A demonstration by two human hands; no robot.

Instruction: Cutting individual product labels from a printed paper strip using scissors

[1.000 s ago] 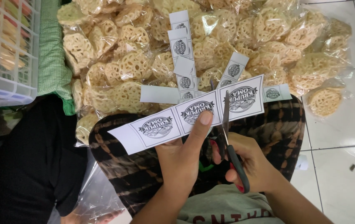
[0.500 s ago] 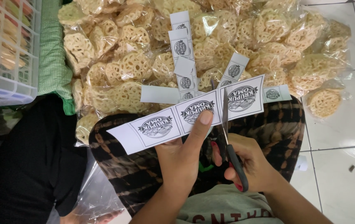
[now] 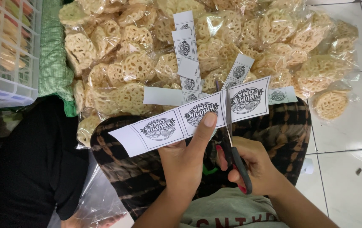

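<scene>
My left hand [image 3: 187, 156] pinches a long white paper strip of printed round labels [image 3: 189, 116], thumb on top near its middle. Scissors [image 3: 231, 135] with dark handles are gripped by my right hand [image 3: 252, 169]; their blades stand upright across the strip, between the second and third label. The strip hangs over my lap, which is covered in brown patterned cloth [image 3: 282, 131].
A heap of clear bags of lattice-shaped crackers [image 3: 126, 63] lies ahead, with several cut label strips [image 3: 185, 46] on top. A white plastic basket [image 3: 3, 50] and green cloth [image 3: 54, 63] are at left. White floor tiles [image 3: 358, 139] lie at right.
The scissors' blades have closed a little further through the strip. The hands and strip stay almost in place.
</scene>
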